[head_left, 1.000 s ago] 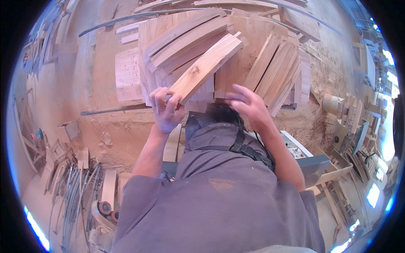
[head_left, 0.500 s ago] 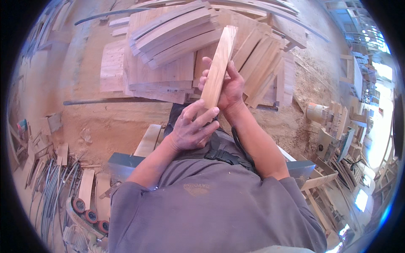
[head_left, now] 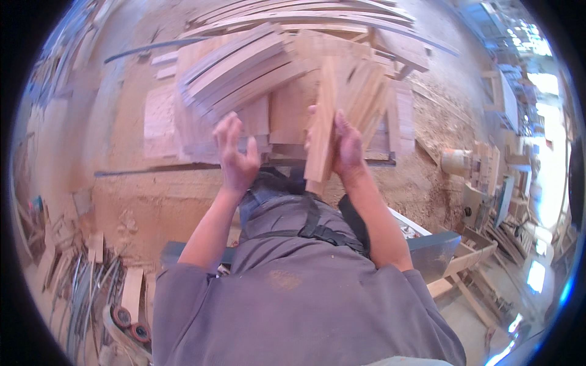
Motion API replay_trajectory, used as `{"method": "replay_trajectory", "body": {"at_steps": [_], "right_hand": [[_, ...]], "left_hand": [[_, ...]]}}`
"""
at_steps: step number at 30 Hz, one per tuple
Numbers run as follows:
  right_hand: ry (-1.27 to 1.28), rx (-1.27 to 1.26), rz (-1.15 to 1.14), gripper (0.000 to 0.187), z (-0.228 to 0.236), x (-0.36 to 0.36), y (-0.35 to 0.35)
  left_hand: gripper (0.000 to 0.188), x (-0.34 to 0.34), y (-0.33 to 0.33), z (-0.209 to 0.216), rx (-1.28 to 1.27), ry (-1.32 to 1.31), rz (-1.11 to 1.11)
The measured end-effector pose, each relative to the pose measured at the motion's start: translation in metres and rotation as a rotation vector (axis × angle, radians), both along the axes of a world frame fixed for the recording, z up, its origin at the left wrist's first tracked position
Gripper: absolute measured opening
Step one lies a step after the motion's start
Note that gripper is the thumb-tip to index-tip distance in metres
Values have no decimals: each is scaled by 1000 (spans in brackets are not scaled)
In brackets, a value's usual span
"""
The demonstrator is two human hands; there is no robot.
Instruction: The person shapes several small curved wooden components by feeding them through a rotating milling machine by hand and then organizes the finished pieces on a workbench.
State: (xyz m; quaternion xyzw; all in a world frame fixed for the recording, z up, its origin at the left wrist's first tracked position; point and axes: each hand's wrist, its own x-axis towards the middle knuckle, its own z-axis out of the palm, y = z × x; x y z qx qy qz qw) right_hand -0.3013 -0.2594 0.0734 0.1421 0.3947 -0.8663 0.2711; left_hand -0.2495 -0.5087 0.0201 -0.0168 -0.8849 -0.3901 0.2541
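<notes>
My right hand (head_left: 349, 146) is closed around a short wooden board (head_left: 321, 131), thumb along its right edge and fingertips showing at its left edge. The board stands nearly lengthwise in front of me, its near end above my lap. My left hand (head_left: 237, 155) is off the board, fingers apart and a little blurred, with nothing in it. Just beyond that hand lies a leaning stack of wooden strips (head_left: 241, 70). More wooden strips (head_left: 368, 97) lie in a fanned pile behind my right hand.
Wide wooden panels (head_left: 162, 122) lie under the piles. A dark bar (head_left: 155, 169) runs along their near side. Long planks (head_left: 299, 19) lie at the far side. Thin rods (head_left: 79, 293) and orange-rimmed wheels (head_left: 122, 316) are at lower left, a bucket (head_left: 455, 161) at right.
My left hand has let go of the board and moved left, toward the stacked strips. The right hand has brought the board nearer to me and turned it more upright in view.
</notes>
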Motion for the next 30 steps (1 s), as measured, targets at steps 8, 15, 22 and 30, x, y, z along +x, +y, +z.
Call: {"method": "replay_trajectory", "body": {"at_steps": [8,15,22,30], "right_hand": [[321,1283,-326,76,-14,-34,24],[407,1723,-77,85,-18,-37,22],[490,1591,-216,77,-8,-37,7],[575,1705,-445,59,-24,-47,61]], "left_hand": [[68,-50,-52,-52,397,-421,328],[51,-35,-39,-39,101,-539,171],[32,-24,-39,-23,1037,-989,0],[40,10,8,-8,1906,-1127,-141]]}}
